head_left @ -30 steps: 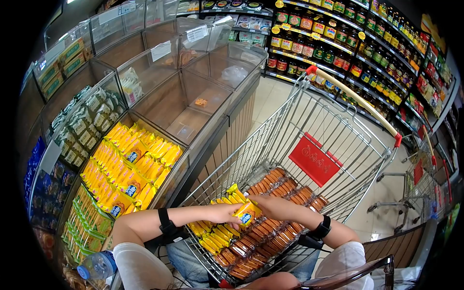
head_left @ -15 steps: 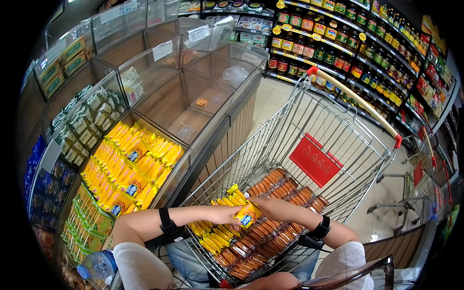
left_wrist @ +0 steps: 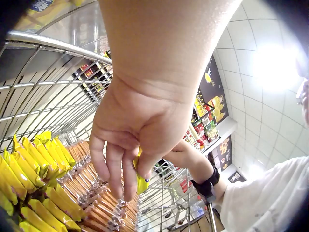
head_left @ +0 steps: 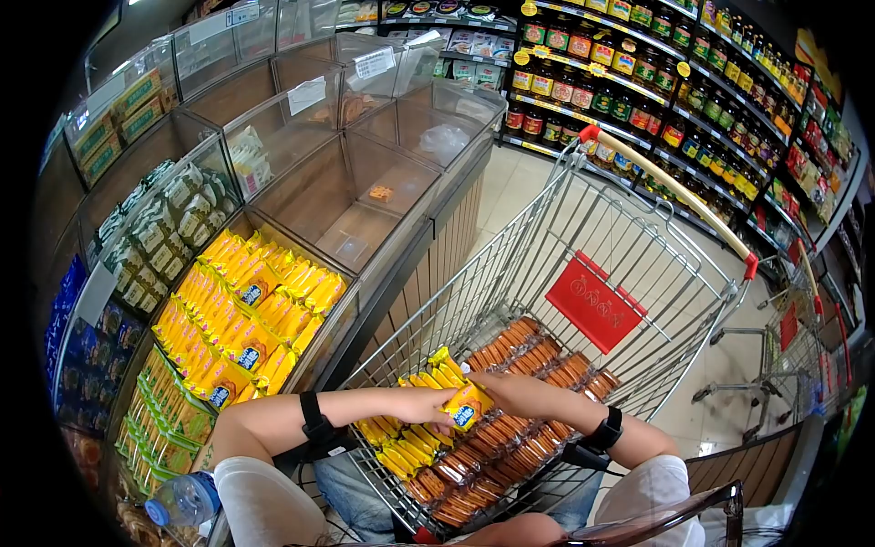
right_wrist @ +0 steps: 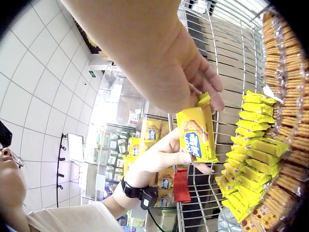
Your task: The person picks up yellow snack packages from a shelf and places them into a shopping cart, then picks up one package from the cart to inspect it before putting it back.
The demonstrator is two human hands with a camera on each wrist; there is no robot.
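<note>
Filling the left of the head view, a stand of clear-walled bins runs away from the person. Dark shelves stand at the back, lined with rows of jars. In front of the person is a wire shopping cart with a cream handle across its far end; another cart stands at the right edge. Inside the near cart, long rows of brown biscuits in clear wrap cover much of the bottom. One bin holds a heap of yellow packets, next to green packets. A smaller batch of yellow packs lies in overlapping rows beside the biscuits, toward the cart's bin side. A red panel hangs on the cart's far wall. Near the person's left elbow lies a clear bottle with a blue cap.

Both hands meet over the cart's load. The left hand pinches the lower end of a single yellow packet, its thumb laid across the wrapper. The right hand grips the upper end, fingers curled around it. The packet tilts slightly between them, apart from the batch below. Smallest are the black straps, one on each forearm.
</note>
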